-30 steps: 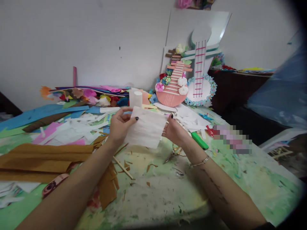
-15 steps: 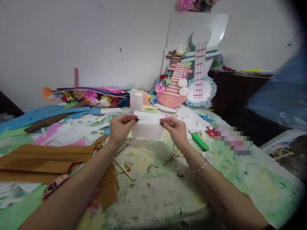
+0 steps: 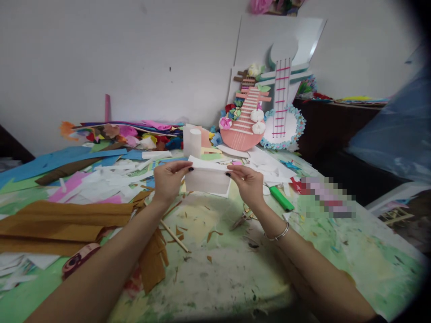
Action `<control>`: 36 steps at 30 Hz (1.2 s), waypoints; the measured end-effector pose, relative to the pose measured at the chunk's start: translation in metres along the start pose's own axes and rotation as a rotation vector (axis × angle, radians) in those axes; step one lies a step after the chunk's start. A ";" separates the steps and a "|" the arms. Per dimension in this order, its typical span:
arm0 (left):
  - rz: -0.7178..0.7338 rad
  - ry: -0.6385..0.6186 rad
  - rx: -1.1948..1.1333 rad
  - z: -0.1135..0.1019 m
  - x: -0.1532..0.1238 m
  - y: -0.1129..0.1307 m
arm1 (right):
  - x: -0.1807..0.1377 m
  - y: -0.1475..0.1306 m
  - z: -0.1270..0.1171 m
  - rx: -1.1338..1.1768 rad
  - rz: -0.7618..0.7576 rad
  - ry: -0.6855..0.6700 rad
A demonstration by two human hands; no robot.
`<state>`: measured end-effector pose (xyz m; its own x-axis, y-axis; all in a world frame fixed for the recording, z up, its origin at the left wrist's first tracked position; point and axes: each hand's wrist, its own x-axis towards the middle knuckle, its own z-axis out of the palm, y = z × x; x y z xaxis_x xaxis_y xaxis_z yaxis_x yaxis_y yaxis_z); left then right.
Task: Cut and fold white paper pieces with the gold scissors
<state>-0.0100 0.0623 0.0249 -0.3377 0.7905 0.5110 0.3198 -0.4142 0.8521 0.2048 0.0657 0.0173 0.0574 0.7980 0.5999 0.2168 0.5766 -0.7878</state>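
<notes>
My left hand (image 3: pixel 167 181) and my right hand (image 3: pixel 247 182) both pinch a folded piece of white paper (image 3: pixel 206 181) by its upper corners, holding it above the green table (image 3: pixel 218 273). The paper hangs as a small rectangle between the two hands. A silver bangle (image 3: pixel 278 233) sits on my right wrist. Scissors (image 3: pixel 243 217) lie on the table just under my right wrist, and a green-handled tool (image 3: pixel 281 198) lies to the right of that hand.
Brown crepe paper (image 3: pixel 63 222) sprawls at the left, with a thin wooden stick (image 3: pixel 173 235) beside it. Colored paper scraps (image 3: pixel 101 179) cover the far left. A white roll (image 3: pixel 194 142) and two paper guitar crafts (image 3: pixel 247 120) stand against the wall.
The white paper was a larger sheet a second ago; it has been folded down into a narrower rectangle. Both hands moved slightly up and closer together on its top corners.
</notes>
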 end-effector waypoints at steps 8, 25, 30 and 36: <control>0.277 -0.003 0.209 -0.003 -0.002 -0.002 | 0.000 0.003 -0.003 -0.183 -0.032 0.040; -0.204 -0.147 -0.253 0.007 -0.006 -0.008 | 0.003 0.014 0.002 0.330 0.461 -0.179; -0.344 -0.428 0.055 -0.001 -0.002 -0.015 | 0.005 0.016 -0.005 0.117 0.659 -0.458; -0.540 -0.748 0.113 -0.010 0.001 -0.020 | 0.007 0.021 -0.010 -0.014 0.721 -0.663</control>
<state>-0.0252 0.0672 0.0100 0.1800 0.9650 -0.1908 0.3833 0.1098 0.9171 0.2194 0.0814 0.0059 -0.3776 0.8974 -0.2284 0.3565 -0.0867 -0.9303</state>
